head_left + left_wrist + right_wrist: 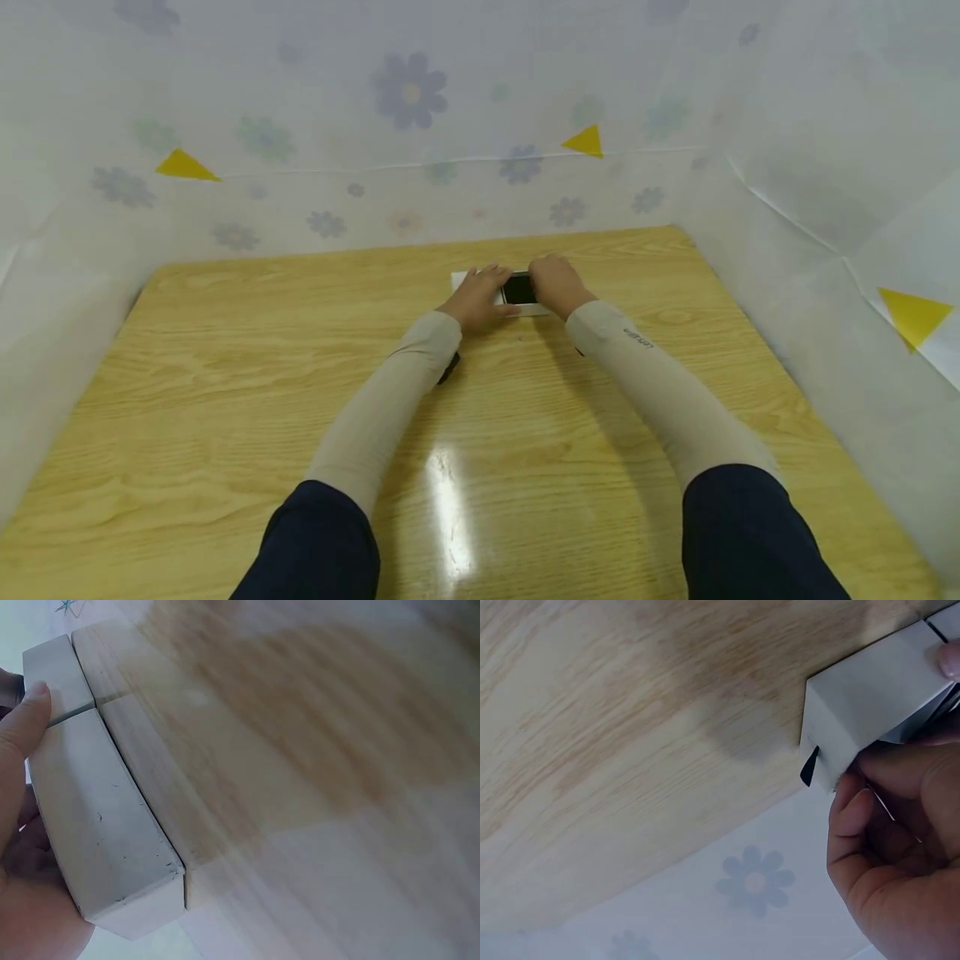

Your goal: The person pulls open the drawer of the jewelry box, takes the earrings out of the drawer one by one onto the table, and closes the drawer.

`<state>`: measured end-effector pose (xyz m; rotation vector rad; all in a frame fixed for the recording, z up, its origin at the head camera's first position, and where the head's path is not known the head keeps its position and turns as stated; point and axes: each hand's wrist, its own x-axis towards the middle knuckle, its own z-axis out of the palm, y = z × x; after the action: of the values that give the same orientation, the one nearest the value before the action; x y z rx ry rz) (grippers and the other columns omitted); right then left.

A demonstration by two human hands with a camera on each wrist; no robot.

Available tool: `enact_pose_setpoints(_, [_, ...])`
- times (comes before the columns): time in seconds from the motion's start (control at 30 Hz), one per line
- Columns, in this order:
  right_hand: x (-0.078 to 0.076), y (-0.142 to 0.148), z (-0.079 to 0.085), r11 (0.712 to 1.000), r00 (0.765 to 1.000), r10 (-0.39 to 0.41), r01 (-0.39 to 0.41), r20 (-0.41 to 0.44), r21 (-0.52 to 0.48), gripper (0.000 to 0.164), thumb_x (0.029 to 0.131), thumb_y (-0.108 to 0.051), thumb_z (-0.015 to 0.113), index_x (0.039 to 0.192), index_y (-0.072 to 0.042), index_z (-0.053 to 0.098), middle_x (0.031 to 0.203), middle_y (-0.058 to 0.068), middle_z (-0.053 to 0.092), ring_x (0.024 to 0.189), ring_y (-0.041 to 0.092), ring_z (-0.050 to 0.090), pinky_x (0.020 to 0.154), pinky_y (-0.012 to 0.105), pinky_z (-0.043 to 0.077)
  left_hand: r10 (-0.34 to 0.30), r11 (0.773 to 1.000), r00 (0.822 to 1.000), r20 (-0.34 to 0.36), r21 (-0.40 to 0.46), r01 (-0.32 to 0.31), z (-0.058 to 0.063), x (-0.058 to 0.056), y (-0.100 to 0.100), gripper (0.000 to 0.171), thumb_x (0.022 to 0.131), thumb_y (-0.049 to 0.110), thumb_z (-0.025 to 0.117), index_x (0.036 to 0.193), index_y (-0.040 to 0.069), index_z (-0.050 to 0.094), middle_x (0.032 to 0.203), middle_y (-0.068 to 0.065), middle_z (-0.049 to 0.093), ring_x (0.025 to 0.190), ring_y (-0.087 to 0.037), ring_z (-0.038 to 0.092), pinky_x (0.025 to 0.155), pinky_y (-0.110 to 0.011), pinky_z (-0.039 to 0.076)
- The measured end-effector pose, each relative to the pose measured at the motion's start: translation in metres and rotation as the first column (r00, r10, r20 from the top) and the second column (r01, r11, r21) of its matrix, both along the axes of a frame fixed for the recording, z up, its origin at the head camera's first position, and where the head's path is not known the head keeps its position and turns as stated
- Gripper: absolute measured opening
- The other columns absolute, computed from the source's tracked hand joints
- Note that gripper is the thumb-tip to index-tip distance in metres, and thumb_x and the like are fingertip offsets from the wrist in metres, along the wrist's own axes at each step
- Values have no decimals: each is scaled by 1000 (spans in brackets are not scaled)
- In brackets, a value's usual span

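Near the far edge of the table lies a white cardboard box (534, 311), with a seam across its side in the left wrist view. A flat black rectangle (517, 289) shows at its top between the two hands. My left hand (480, 298) grips the box's left part, its thumb (28, 720) against the side near the seam. At the right end, my right hand (558, 283) has its fingers curled round the edge of the box (877, 694). A small black tab (808, 766) sticks out of that end. The hands hide much of the box's top.
The box stands on a wood-grain table (225, 400), close to its far edge. White flower-patterned sheeting (322, 108) rises behind the table and along both sides. Yellow triangles (913, 315) are stuck on the sheeting. A bright reflection lies on the near tabletop.
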<state>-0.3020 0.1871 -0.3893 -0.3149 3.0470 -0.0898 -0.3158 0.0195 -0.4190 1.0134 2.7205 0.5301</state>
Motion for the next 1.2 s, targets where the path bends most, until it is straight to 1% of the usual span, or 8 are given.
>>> enact_pose_setpoints(0.23, [-1, -3, 0, 999, 1000, -20, 21, 23, -36, 9, 87, 4, 61, 85, 1, 69, 85, 15, 69, 77, 27, 64, 71, 40, 53, 4, 1000, 1000, -12, 4, -4, 2, 1, -2, 77, 92, 45, 61, 152, 9, 28, 156, -9, 28, 147, -25, 15, 120, -46, 5])
enact_pose_setpoints(0.43, [0, -2, 5, 996, 993, -30, 39, 112, -86, 14, 88, 5, 60, 95, 3, 71, 97, 17, 69, 89, 31, 65, 81, 41, 55, -3, 1000, 1000, -13, 11, 3, 0, 1, -2, 76, 92, 44, 61, 152, 9, 29, 156, -10, 29, 146, -26, 17, 120, -47, 6])
enact_pose_setpoints(0.6, [1, 2, 10, 993, 987, -1, 20, 158, -118, 16, 89, 4, 59, 100, 3, 70, 104, 18, 68, 95, 33, 64, 85, 42, 54, -2, 1000, 1000, -2, 16, 2, -3, 1, -2, 77, 92, 46, 60, 152, 10, 28, 156, -10, 28, 147, -26, 16, 120, -47, 5])
enact_pose_setpoints(0.77, [1, 2, 14, 996, 984, 16, 0, 175, -91, 15, 91, 1, 59, 100, 2, 71, 103, 17, 68, 95, 32, 64, 85, 42, 54, -4, 1000, 1000, -1, 16, 4, -4, 0, -1, 78, 92, 46, 60, 153, 10, 27, 157, -10, 27, 147, -26, 16, 120, -46, 4])
enact_pose_setpoints(0.97, [-2, 2, 13, 999, 985, 25, -17, 171, -50, 11, 91, 3, 60, 96, 2, 70, 99, 16, 68, 91, 31, 64, 82, 40, 55, -1, 1000, 1000, 3, 15, 1, 2, 3, 0, 77, 93, 44, 60, 152, 9, 27, 156, -10, 27, 147, -25, 16, 120, -46, 4])
enact_pose_setpoints(1.2, [-7, 1, 12, 999, 986, 47, -47, 161, -4, 10, 92, 2, 60, 94, 2, 70, 95, 16, 68, 89, 31, 64, 81, 41, 55, -7, 1000, 1000, -18, 12, 7, 3, 2, 0, 77, 92, 44, 60, 152, 8, 28, 156, -11, 28, 146, -26, 17, 120, -47, 7])
